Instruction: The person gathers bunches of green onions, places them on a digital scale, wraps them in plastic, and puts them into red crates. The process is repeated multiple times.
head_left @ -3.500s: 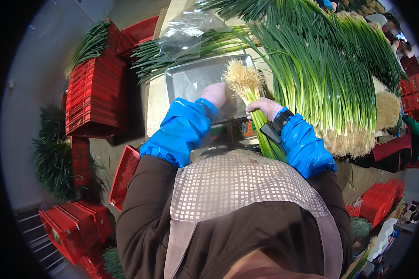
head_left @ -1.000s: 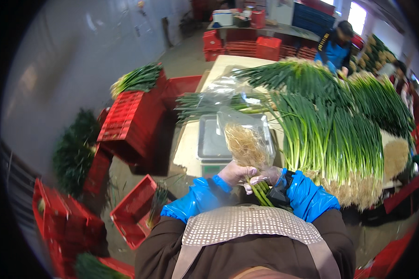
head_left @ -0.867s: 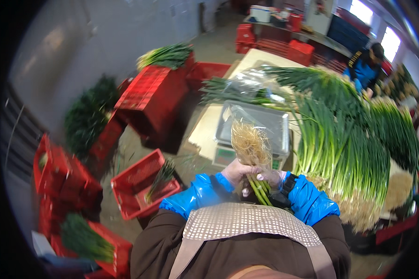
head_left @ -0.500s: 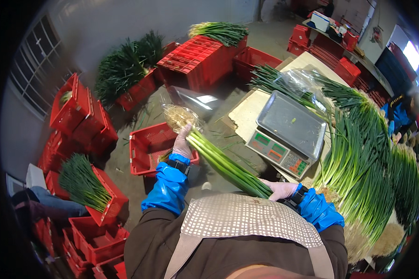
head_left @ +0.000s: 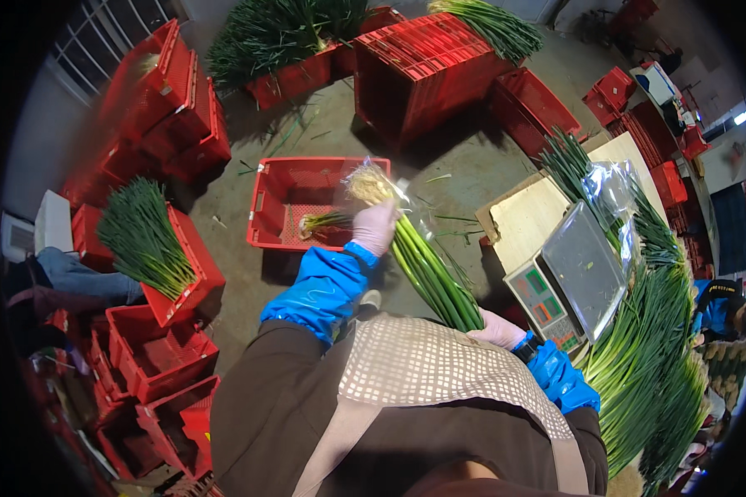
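Note:
A bunch of green onions [head_left: 429,269] slants across in front of my apron, roots at the far end. My left hand [head_left: 375,228], in a pale thin glove, is closed around it just below the pale roots [head_left: 370,184]. Clear plastic [head_left: 403,195] shows beside the root end. My right hand [head_left: 499,330], gloved too, is closed on the green leaf end near my chest; part of its grip is hidden. Beyond my left hand stands a red crate [head_left: 261,203] with a smaller onion bunch [head_left: 327,221] lying in it.
A scale [head_left: 584,269] with a metal pan stands at right on a board-topped table [head_left: 522,217], beside heaped green onions [head_left: 651,381]. Stacked red crates [head_left: 427,70] stand at the back, more crates [head_left: 162,352] at left. Another person [head_left: 721,306] is at far right.
The view has shifted, so the crate appears higher. My hands still hold the bunch; its root end has moved right and now points more steeply away. The plastic there looks less spread out.

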A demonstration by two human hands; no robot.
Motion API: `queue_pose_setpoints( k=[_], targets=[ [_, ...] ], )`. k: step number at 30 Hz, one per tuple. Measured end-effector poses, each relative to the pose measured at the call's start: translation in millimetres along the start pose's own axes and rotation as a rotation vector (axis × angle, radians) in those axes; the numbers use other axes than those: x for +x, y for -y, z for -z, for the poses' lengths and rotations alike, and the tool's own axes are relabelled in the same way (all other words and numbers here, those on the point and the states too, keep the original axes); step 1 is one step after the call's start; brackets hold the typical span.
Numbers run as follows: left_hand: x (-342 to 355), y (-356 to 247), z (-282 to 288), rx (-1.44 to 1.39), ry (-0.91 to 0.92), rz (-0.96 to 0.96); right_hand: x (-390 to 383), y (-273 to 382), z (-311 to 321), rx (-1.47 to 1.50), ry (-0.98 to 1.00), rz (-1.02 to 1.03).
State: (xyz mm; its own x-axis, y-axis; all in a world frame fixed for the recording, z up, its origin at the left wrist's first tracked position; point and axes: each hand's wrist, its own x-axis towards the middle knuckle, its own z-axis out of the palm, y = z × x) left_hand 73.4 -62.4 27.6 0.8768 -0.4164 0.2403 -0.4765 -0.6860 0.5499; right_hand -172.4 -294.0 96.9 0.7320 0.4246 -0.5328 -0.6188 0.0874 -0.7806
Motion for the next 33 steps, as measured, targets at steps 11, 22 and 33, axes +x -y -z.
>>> queue_pose_setpoints(
  k=[11, 22, 33],
  targets=[
    [40, 1, -39, -0.122, 0.344, -0.090, 8, -16, 2, 0.303, -0.268, -0.102],
    [11, -101, -64, -0.311, 0.870, -0.515, 35, 4, 16, 0.426, -0.385, -0.371],
    [28, -123, -62, -0.563, 0.866, -0.408, 9, 66, 37, 0.436, -0.318, -0.086]
  ],
)
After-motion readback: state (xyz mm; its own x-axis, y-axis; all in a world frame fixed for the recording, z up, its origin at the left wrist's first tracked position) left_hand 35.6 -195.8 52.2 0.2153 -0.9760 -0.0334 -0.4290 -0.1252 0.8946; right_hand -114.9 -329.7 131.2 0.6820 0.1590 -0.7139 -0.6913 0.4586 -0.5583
